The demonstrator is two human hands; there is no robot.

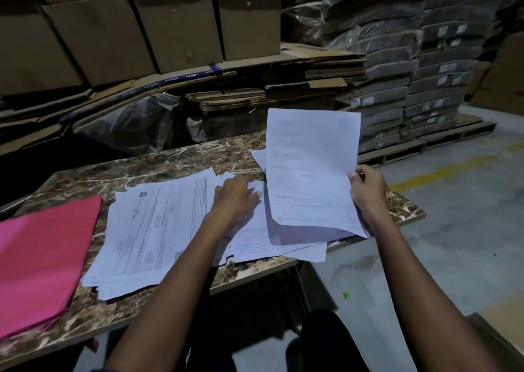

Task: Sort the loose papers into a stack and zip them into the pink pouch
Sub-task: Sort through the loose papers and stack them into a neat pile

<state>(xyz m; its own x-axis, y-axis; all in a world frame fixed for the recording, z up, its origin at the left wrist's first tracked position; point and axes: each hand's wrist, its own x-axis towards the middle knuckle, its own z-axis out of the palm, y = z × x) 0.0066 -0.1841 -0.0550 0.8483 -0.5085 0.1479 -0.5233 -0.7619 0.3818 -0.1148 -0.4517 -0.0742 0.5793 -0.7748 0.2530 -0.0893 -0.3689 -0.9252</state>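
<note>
head view: on the near left of the marbled bench (pixel 158 162) lies the pink pouch (pixel 39 261), flat; just right of it a loose spread of printed papers (pixel 153 230). the left hand (pixel 235 198) rests on those papers, grip apart with fingers straight. right of it the right hand (pixel 367 193) has its grip clamped on the edge of a raised sheet (pixel 309 170), thumb on top. far behind, cardboard boxes (pixel 175 23) and wrapped bundles (pixel 411 68)
</note>
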